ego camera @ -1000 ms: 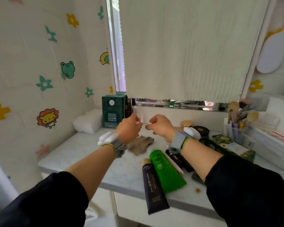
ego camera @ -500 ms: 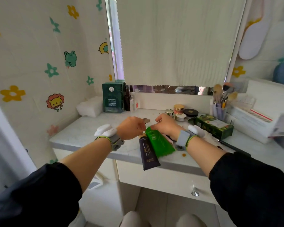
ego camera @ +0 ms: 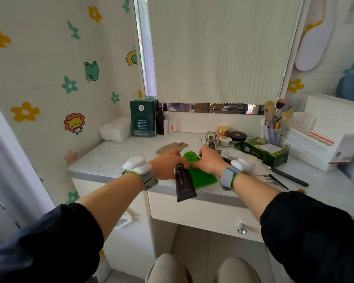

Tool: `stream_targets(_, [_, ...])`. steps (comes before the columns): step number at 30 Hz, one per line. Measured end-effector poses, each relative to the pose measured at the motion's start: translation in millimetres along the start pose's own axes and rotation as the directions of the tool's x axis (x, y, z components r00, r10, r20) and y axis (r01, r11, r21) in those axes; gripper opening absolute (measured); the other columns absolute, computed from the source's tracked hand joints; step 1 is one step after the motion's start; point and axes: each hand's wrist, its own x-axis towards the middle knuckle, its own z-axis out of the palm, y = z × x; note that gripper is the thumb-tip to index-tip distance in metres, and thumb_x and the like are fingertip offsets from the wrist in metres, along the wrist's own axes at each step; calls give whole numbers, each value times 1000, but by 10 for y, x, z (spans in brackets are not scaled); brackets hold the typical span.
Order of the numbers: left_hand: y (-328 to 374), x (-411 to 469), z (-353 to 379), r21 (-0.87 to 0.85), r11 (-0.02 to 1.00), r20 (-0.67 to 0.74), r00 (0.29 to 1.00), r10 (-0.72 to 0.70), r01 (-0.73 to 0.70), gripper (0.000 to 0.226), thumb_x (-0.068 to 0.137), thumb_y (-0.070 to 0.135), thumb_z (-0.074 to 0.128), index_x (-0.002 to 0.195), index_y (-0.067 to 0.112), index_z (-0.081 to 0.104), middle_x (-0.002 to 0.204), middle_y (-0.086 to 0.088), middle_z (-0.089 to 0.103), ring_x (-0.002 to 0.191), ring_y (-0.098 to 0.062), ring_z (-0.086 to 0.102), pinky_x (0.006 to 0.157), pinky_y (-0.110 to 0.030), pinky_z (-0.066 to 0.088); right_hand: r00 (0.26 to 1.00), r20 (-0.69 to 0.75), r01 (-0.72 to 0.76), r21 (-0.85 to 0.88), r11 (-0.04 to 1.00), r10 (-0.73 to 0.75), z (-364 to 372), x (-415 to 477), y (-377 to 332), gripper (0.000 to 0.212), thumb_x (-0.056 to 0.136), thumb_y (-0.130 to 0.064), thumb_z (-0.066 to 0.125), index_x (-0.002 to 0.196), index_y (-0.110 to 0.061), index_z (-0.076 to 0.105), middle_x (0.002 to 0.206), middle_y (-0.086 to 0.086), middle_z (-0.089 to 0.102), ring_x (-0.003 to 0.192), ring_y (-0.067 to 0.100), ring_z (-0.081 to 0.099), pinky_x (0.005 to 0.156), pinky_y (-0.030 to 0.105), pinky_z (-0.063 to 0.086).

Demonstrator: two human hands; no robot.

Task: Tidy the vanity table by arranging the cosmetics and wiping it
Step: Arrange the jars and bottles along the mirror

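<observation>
At the tabletop's [ego camera: 110, 158] front edge, our left hand [ego camera: 168, 166] grips the overhanging dark tube [ego camera: 184, 184]. Our right hand [ego camera: 209, 163] covers the green tube [ego camera: 200, 175], grip unclear. We should lift both near their caps.

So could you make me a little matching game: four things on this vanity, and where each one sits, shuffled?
Things:
1 black tube
2 dark green box
3 makeup brushes
4 brown cloth

Places:
A standing in a cup, back right
B overhanging the table at its front edge
C lying flat mid-table
D upright at the back, left side

Pairs: 1-B, 2-D, 3-A, 4-C
</observation>
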Motion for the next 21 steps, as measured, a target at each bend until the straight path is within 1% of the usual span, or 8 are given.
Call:
stream_targets(2, [8, -28, 19, 72, 997, -15, 1000, -2, 3, 54, 80, 7, 67, 125, 32, 51, 131, -5, 39, 123, -25, 37, 95, -38, 43, 1000, -6, 0, -42, 999, 0, 9, -10, -22, 70, 79, -40, 74, 127, -3, 41, 113, 11, 55, 95, 26, 55, 62, 30, 42])
stream_targets(4, [-14, -46, 47, 144, 990, -34, 999, 4, 1, 54, 81, 9, 66, 126, 33, 49, 129, -4, 37, 122, -24, 37, 84, -35, 47, 1000, -1, 1, -81, 997, -1, 15, -21, -43, 75, 77, -46, 74, 130, -4, 40, 120, 13, 55, 103, 29, 58, 72, 34, 47])
stream_targets(7, [-63, -52, 81, 215, 977, -50, 999, 11, 0, 53, 82, 13, 66, 127, 33, 46, 131, -3, 37, 124, -24, 35, 81, -36, 51, 1000, 12, 9, -126, 992, -7, 18, -51, -74, 76, 77, -53, 71, 128, -6, 41, 119, 13, 57, 101, 29, 60, 68, 33, 45])
stream_targets(11, [-137, -70, 83, 268, 963, -37, 999, 10, 0, 52, 82, 13, 65, 126, 29, 44, 133, -2, 38, 124, -23, 35, 79, -33, 48, 999, 31, 38, -149, 988, -34, 5, -85, -95, 64, 81, -50, 67, 127, -13, 40, 110, 10, 59, 92, 27, 59, 65, 31, 44])
stream_targets(15, [-222, -101, 113, 316, 948, -26, 999, 37, -27, 44, 84, 12, 62, 121, 20, 40, 122, 0, 49, 119, -23, 43, 68, -31, 44, 998, 48, 57, -177, 983, -50, 8, -97, -106, 55, 85, -50, 63, 123, -18, 39, 100, 8, 59, 84, 26, 57, 57, 32, 38])
stream_targets(18, [-290, -125, 150, 338, 941, -66, 997, 44, -19, 42, 84, 6, 58, 119, 20, 40, 119, 1, 51, 118, -22, 45, 67, -32, 46, 993, 75, 96, -152, 984, -86, 43, -83, -103, 44, 93, -39, 54, 130, -22, 39, 112, 12, 60, 90, 29, 58, 64, 31, 39])
stream_targets(20, [-346, -141, 172, 360, 933, -89, 994, 59, -23, 46, 86, 3, 54, 125, 24, 41, 120, 1, 51, 119, -21, 44, 71, -32, 51, 990, 95, 121, -140, 983, -109, 52, -82, -104, 38, 98, -25, 44, 135, -27, 39, 119, 17, 58, 88, 30, 58, 63, 30, 39])
stream_targets(21, [-378, -150, 188, 372, 928, -95, 993, 66, -26, 47, 87, 3, 52, 127, 26, 41, 121, 1, 50, 119, -21, 43, 72, -32, 52, 987, 105, 139, -155, 978, -123, 48, -90, -107, 41, 98, -16, 41, 137, -30, 40, 121, 17, 57, 88, 31, 58, 63, 31, 39])
